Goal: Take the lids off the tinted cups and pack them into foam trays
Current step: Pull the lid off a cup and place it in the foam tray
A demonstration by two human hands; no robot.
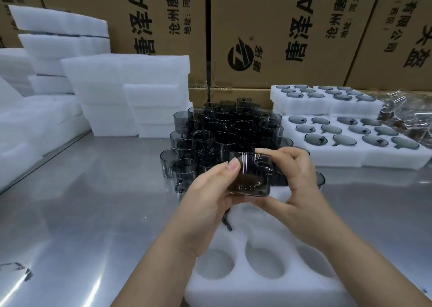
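I hold one smoky tinted cup [251,175] on its side above a white foam tray [261,281] with round empty pockets. My left hand [208,196] grips it from the left, thumb on its upper wall. My right hand [292,187] pinches its right end, fingers curled over the top edge. Whether a clear lid sits on the cup, I cannot tell. Behind it stands a dense cluster of several tinted cups [224,131] on the steel table.
Filled foam trays [355,143] sit at the right, with a second stack [327,98] behind. Clear plastic lids [406,117] pile at the far right. Blank foam stacks [131,96] stand at the left. Cardboard boxes [280,30] wall the back.
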